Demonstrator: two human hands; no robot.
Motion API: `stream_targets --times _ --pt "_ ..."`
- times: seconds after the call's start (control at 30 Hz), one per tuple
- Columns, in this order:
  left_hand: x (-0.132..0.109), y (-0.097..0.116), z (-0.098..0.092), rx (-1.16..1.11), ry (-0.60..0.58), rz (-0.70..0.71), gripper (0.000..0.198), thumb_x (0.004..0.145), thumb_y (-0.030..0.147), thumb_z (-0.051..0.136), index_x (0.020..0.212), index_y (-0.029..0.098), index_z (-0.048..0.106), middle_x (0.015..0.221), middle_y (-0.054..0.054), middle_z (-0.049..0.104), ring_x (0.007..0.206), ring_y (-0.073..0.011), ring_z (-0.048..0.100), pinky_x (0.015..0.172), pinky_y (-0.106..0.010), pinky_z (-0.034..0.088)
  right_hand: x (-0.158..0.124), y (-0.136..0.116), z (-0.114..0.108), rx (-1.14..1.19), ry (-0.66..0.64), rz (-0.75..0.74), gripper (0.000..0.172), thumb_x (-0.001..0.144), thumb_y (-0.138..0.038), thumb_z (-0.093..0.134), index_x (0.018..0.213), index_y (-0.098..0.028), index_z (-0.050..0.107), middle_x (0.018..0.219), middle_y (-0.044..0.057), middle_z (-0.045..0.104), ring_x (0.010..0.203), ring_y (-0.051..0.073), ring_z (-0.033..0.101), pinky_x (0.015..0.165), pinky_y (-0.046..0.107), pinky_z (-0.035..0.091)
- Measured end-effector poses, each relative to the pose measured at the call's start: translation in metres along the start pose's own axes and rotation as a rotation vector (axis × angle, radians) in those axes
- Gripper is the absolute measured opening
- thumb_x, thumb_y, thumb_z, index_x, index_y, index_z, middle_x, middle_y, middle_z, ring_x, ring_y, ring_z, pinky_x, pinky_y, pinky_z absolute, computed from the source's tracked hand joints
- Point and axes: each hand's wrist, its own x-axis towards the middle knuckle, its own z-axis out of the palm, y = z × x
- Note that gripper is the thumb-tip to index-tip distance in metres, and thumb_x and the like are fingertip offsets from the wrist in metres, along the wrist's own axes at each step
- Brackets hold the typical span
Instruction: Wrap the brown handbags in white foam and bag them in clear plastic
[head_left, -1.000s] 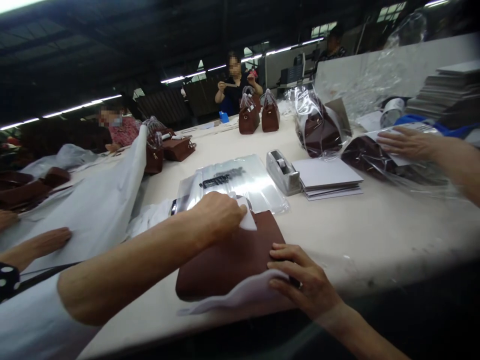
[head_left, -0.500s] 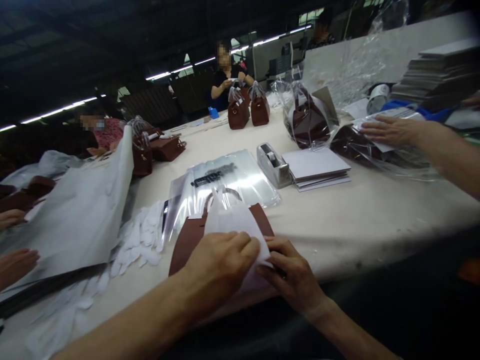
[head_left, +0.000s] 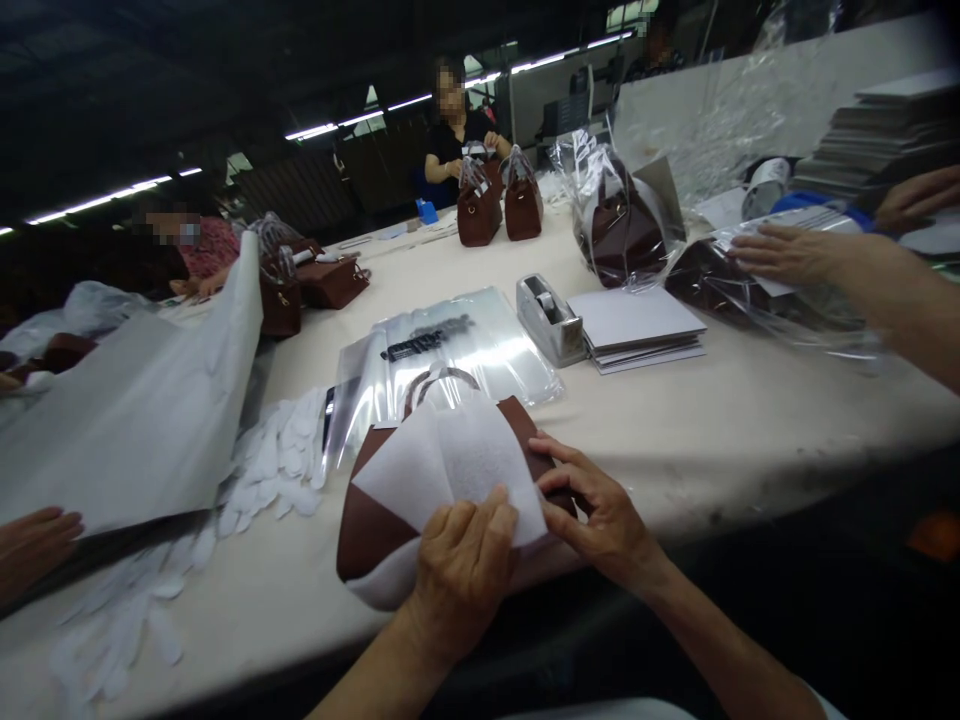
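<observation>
A brown handbag [head_left: 375, 530] lies before me at the near edge of the table, its handle [head_left: 442, 378] pointing away. A thin white wrapping sheet [head_left: 457, 450] covers the middle of the bag and folds around its near left edge. My left hand [head_left: 465, 565] is closed on the sheet at the lower middle of the bag, fingers bent and thumb hidden. Around the bag's right end my right hand [head_left: 600, 515] is curled, its thumb beside the sheet's edge and its fingers on the brown side.
Beyond the bag lie clear plastic bags [head_left: 487, 340], a tape dispenser [head_left: 551, 320] and white cards [head_left: 637, 325]. White paper strips [head_left: 277, 460] are scattered left, near a large sheet [head_left: 150, 420]. A co-worker's hand [head_left: 787, 255] rests on a plastic-wrapped handbag [head_left: 712, 280] at right.
My left hand has moved down and slightly right, and the white sheet now lies flatter and wider over the handbag. My right hand has shifted from the sheet's edge onto the bag's end.
</observation>
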Motion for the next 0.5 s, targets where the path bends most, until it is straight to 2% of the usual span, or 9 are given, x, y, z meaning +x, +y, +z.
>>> stream_targets --times 0.13,0.3,0.43,0.5 --pt "0.005 0.001 -0.003 -0.043 -0.018 0.003 0.014 0.081 0.011 0.052 0.093 0.014 0.057 0.098 -0.007 0.066 0.071 -0.0171 0.055 0.063 -0.032 0.039 0.001 -0.001 0.003 0.031 0.065 0.070 0.002 0.078 -0.021 0.056 0.077 -0.020 0.055 0.122 0.007 0.049 0.123 0.022 0.037 0.099 0.036 0.033" --pt "0.013 0.011 -0.008 -0.095 0.077 0.003 0.017 0.083 0.011 0.050 0.097 0.013 0.060 0.085 -0.006 0.066 0.074 -0.0167 0.054 0.067 -0.031 0.041 -0.002 0.000 0.016 0.089 0.201 0.144 0.003 0.076 -0.020 0.057 0.075 -0.019 0.054 0.122 0.007 0.049 0.120 0.022 0.039 0.096 0.034 0.035" --pt "0.005 0.018 -0.002 -0.092 0.056 -0.010 0.021 0.082 0.008 0.048 0.099 0.011 0.061 0.084 -0.007 0.065 0.069 -0.0156 0.053 0.065 -0.031 0.040 -0.004 0.003 0.020 0.126 0.275 0.215 0.001 0.076 -0.018 0.055 0.076 -0.019 0.055 0.123 0.007 0.049 0.114 0.021 0.046 0.090 0.031 0.040" --pt "-0.001 0.019 0.002 -0.086 0.054 0.007 0.023 0.081 0.006 0.049 0.100 0.011 0.061 0.084 -0.007 0.065 0.071 -0.0158 0.055 0.067 -0.032 0.040 -0.004 0.005 0.020 0.176 0.276 0.232 0.006 0.075 -0.018 0.055 0.082 -0.019 0.055 0.123 0.007 0.048 0.114 0.021 0.046 0.091 0.031 0.040"
